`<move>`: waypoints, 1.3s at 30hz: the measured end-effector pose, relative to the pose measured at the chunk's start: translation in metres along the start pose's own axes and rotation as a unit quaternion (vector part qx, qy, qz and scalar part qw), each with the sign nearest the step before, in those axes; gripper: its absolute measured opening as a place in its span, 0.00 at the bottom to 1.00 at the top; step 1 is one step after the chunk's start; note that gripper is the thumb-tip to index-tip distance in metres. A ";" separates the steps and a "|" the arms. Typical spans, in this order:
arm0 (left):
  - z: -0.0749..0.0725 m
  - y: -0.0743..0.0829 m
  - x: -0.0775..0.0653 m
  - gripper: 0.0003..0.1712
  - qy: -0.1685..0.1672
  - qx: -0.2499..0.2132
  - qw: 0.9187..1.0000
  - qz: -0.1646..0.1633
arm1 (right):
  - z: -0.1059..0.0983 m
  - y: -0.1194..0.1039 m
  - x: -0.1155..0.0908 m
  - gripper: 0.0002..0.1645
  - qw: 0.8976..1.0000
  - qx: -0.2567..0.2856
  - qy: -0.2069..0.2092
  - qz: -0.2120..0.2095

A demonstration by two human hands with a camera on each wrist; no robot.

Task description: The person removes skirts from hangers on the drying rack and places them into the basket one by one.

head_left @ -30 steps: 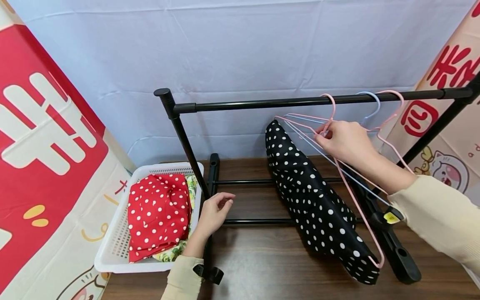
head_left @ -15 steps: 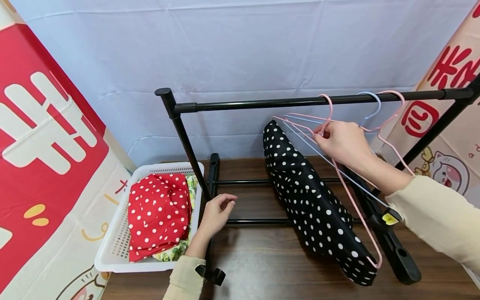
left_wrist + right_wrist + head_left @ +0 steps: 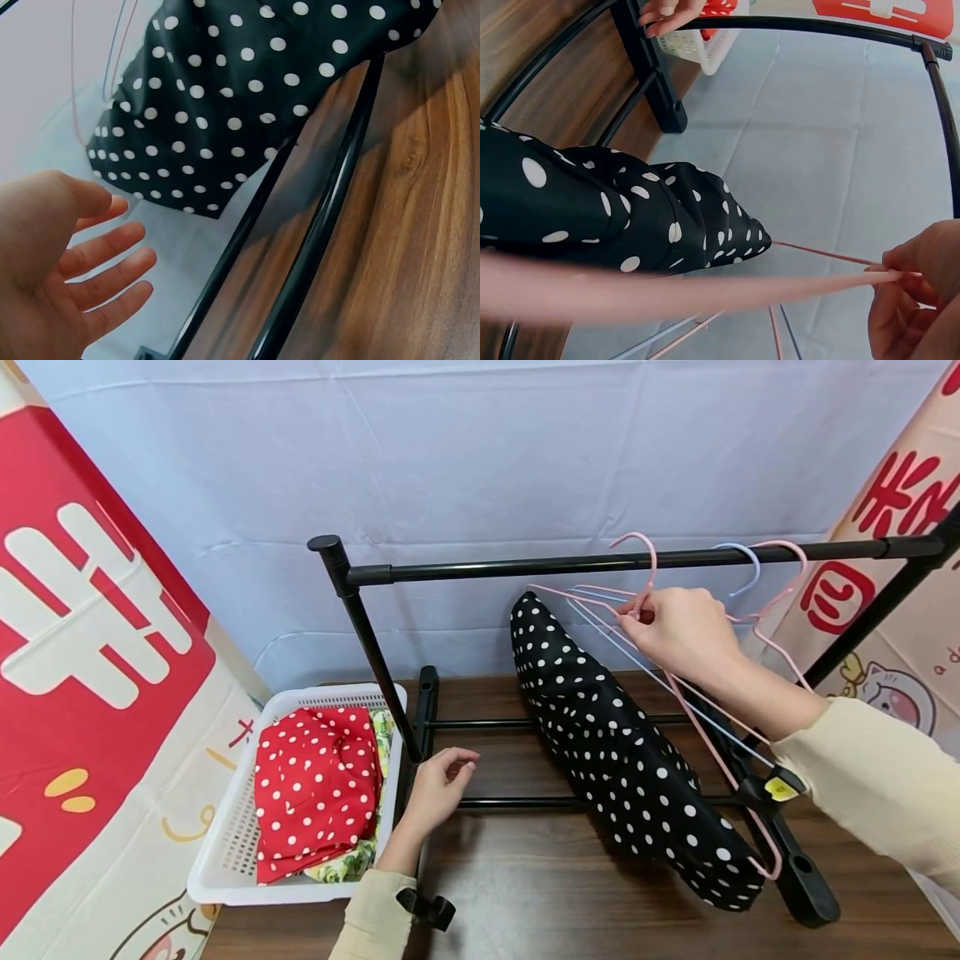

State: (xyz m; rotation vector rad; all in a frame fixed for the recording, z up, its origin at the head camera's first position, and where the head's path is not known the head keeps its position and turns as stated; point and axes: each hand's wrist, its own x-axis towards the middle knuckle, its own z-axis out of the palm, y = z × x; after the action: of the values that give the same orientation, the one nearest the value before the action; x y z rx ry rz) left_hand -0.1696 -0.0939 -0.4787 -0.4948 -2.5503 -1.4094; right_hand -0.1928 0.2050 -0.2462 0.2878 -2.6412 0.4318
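Observation:
My right hand pinches a pink clothes hanger at the neck, just below its hook. The hook's tip stands above the black rail. Over the hanger's lower bar hangs a black cloth with white polka dots, slanting down to the right. In the right wrist view, thumb and fingertips close on the thin pink wire. My left hand holds nothing, its fingers relaxed and apart from the cloth, beside the rack's left post. The left wrist view shows its loosely bent fingers below the cloth's corner.
A blue hanger and another pink hanger hang from the rail at the right. A white basket at the left holds red dotted cloth and green-yellow patterned cloth. The rack's lower bars cross above the wooden table.
My right hand has shifted slightly left and up with the pink hanger. Its hook, earlier over the rail, has risen, and the dotted cloth has swung left. My left hand has barely moved.

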 end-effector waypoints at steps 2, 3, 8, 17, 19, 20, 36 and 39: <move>0.002 0.000 0.000 0.07 0.001 -0.004 1.000 0.000 | -0.003 -0.002 0.000 0.12 1.000 0.001 -0.001 -0.003; 0.003 0.000 0.000 0.07 0.002 -0.006 1.000 -0.002 | -0.004 -0.003 0.001 0.11 1.000 0.002 -0.001 -0.006; 0.009 0.003 0.001 0.07 0.010 -0.015 1.000 -0.020 | -0.009 -0.010 0.002 0.10 1.000 0.003 0.002 -0.021; 0.024 0.008 0.005 0.09 0.012 -0.032 0.996 -0.081 | -0.016 -0.023 0.001 0.10 0.999 0.016 -0.002 -0.041; 0.028 0.008 0.006 0.10 0.010 -0.044 0.994 -0.103 | -0.017 -0.025 0.000 0.10 0.999 0.018 0.003 -0.050; 0.030 0.007 0.006 0.11 0.007 -0.051 0.992 -0.115 | -0.018 -0.027 0.000 0.10 0.998 0.019 0.005 -0.054; 0.059 0.013 0.009 0.29 -0.029 -0.288 0.930 -0.225 | -0.023 -0.053 -0.005 0.09 0.993 0.042 0.022 -0.111; 0.066 0.010 0.009 0.32 -0.017 -0.338 0.910 -0.241 | -0.025 -0.057 -0.006 0.09 0.992 0.049 0.019 -0.115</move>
State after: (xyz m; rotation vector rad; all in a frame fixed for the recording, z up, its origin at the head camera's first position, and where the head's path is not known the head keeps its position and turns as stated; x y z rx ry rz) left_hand -0.1743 -0.0314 -0.5033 0.0540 -2.2294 -2.4927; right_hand -0.1627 0.1617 -0.2138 0.6012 -2.5148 0.4864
